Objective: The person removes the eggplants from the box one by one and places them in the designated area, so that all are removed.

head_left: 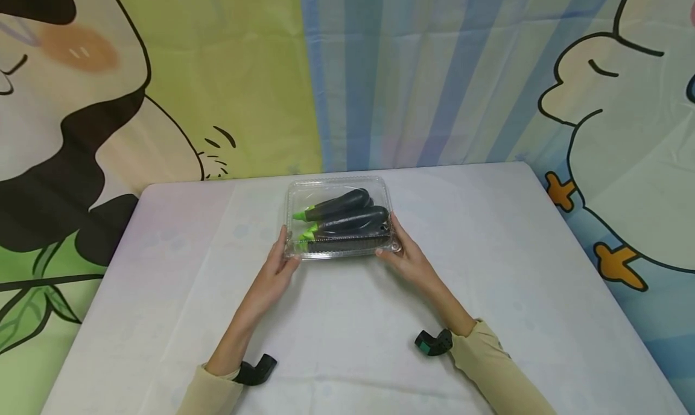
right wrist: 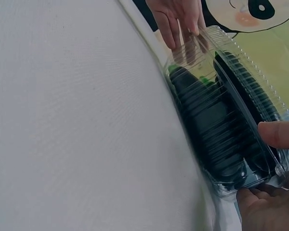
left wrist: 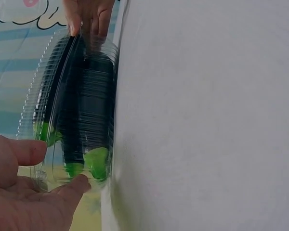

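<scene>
A clear plastic clamshell container with a lid stands toward the table's far edge. Inside lie several dark eggplants with bright green stem ends, which point left in the head view. My left hand grips the container's left end, thumb on the near side and fingers lower down, as the left wrist view shows. At the right end my right hand holds it the same way, with the thumb against the lid's edge. The container's base is close over the table in both wrist views.
A white cloth covers the table. Behind it hangs a curtain with cartoon figures and blue stripes. Each wrist wears a small black device, one by the left cuff and one by the right cuff.
</scene>
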The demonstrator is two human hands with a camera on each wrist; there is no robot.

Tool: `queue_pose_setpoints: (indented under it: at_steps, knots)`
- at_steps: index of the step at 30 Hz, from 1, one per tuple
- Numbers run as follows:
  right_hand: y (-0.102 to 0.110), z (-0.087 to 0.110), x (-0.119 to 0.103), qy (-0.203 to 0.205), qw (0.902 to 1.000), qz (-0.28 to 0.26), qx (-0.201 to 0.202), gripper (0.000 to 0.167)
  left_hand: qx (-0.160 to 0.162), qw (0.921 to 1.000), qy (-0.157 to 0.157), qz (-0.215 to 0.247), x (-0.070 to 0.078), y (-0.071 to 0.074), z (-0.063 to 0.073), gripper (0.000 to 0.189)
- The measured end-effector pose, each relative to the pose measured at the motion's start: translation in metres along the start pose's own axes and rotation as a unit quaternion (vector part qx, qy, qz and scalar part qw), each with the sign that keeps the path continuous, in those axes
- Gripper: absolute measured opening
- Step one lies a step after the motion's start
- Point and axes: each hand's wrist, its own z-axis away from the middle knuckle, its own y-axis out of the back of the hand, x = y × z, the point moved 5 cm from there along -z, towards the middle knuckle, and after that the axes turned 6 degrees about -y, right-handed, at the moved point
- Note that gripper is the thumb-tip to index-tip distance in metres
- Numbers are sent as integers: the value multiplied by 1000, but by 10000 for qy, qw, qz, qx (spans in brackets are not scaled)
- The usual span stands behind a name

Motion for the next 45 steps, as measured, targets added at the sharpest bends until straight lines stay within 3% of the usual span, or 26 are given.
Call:
queue_pose_setpoints:
  at_steps: [7, 14, 21, 26, 35, 45]
  knots:
    - [0, 1, -3, -26, 9999, 155, 53, 87, 1, 9999, -161, -61, 3, 2, 0, 71]
    - [-1, 3, -4, -72, 9998, 176, -2, 85, 58, 9999, -98, -55, 5, 1, 2, 69]
    - [3, 2, -3, -238, 9991, 296, 203, 84, 117, 9998, -120, -144, 5, 1, 1, 68]
    - [5, 3, -3, -296, 9982, 398, 333, 84, 154, 9995, 41, -275, 4, 2, 0, 67]
    - [6, 7, -3, 185, 9939, 715, 817, 77, 506, 9978, 230, -361, 3, 6, -1, 66]
    - [4, 10, -3, 277, 9943, 518, 895, 71, 564, 9976, 262, -289, 1, 4, -3, 67]
